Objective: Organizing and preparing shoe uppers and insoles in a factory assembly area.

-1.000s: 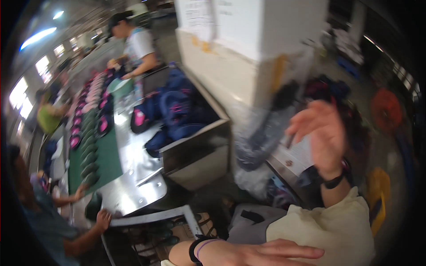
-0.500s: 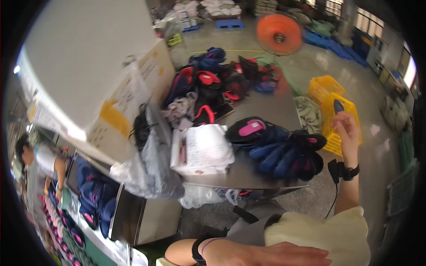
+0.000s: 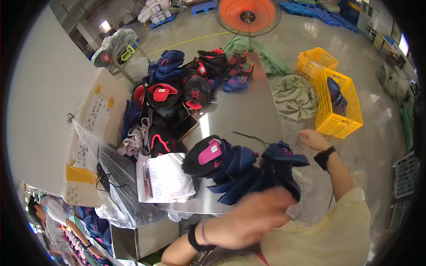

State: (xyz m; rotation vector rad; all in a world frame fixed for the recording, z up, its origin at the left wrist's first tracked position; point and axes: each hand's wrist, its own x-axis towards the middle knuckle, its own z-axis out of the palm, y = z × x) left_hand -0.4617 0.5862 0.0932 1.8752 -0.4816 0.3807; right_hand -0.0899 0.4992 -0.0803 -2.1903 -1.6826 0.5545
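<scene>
My left hand [image 3: 250, 219] is smeared by motion just in front of the table's near edge, and its finger shape cannot be made out. It overlaps a pile of dark blue shoe uppers [image 3: 242, 164], one with a bright pink tongue lining [image 3: 209, 152]. My right hand [image 3: 314, 139] hangs between the table and a yellow crate [image 3: 341, 122], fingers loosely stretched toward the pile, with nothing visible in them. Dark blue shoe uppers [image 3: 337, 97] lie inside that crate. Beside the pile, a white box with written paper [image 3: 171, 177] holds a pen.
More black, red and blue shoes [image 3: 195, 88] crowd the metal table's [image 3: 239, 115] far left. A phone [image 3: 185, 128] lies among them. An orange fan [image 3: 247, 17] stands behind. Green cloth [image 3: 295, 97] lies beside the crates. A partition [image 3: 88, 128] is at left; beyond it a person [image 3: 55, 213] works.
My right hand has drawn back from the crate, where a dark blue upper was at its fingertips. My left hand has risen toward the pile. The view has shifted.
</scene>
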